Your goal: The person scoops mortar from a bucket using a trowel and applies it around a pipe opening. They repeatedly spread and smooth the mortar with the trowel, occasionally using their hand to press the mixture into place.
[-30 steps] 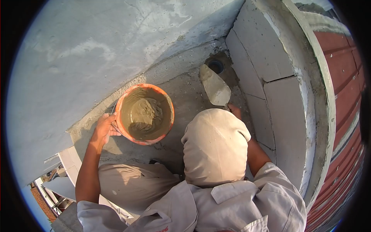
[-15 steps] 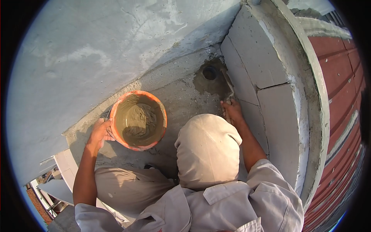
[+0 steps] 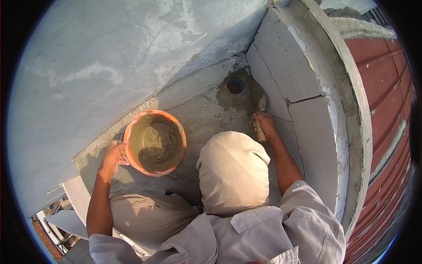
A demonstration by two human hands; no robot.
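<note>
1. Head view, looking down past my bent knee in beige trousers (image 3: 233,171): I am crouched on a rough grey concrete floor (image 3: 200,121), in the corner where a smooth grey plastered wall (image 3: 88,66) meets a low wall of pale grey blocks (image 3: 285,61).
2. My left hand (image 3: 113,154) is closed on the left edge of the round orange plastic bucket (image 3: 183,140), fingers curled over its rim.
3. The bucket stands upright on the floor, close to the foot of the plastered wall, and holds wet grey-brown mortar (image 3: 156,143) that is heaped unevenly.
4. My right hand (image 3: 265,123) is wrapped around the small wooden-handled steel trowel (image 3: 262,104). The handle end sticks out below my fist.
5. The blade points away from me, edge-on against the foot of the block wall, so its flat face hardly shows.
6. Just left of the blade lies a dark patch of fresh mortar (image 3: 231,100) around a round dark pipe opening (image 3: 236,86) set in the floor right at the corner.
7. Bucket and trowel are well apart, with my knee between them.
8. Beyond the block wall runs a red ribbed metal roof (image 3: 387,88).
</note>
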